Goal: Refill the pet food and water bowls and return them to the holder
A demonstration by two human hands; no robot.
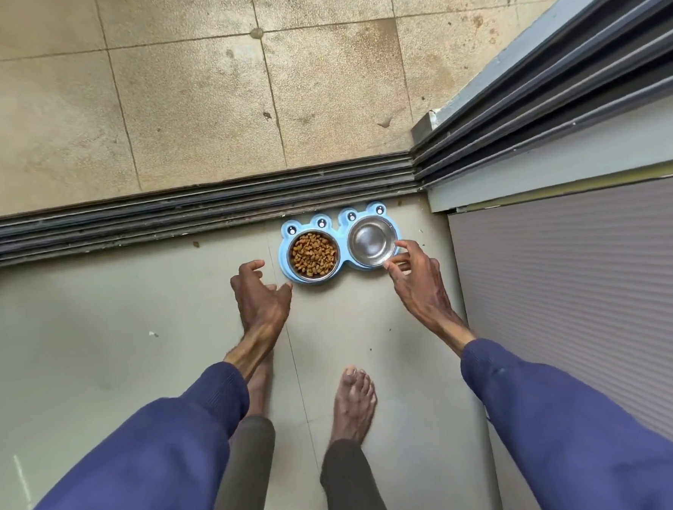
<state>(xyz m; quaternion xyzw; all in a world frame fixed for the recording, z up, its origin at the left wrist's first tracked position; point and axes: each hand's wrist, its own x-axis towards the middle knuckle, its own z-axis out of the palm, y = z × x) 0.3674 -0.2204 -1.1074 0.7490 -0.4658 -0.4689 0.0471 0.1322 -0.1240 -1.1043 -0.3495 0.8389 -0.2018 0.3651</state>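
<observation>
A light blue frog-shaped holder (286, 234) lies on the grey floor against the door track. Its left slot holds a steel bowl of brown kibble (313, 255). In the right slot rests a shiny steel water bowl (371, 240), slightly tilted; I cannot tell whether it holds water. My right hand (413, 279) has its fingertips on that bowl's near right rim. My left hand (260, 293) hovers open just left of the holder, fingers curled, touching nothing.
A dark sliding-door track (190, 212) runs across behind the holder, with stained beige tiles (199, 97) beyond. A door frame (553, 95) and a ribbed grey panel (584, 279) stand on the right. My bare feet (353, 401) stand below the holder.
</observation>
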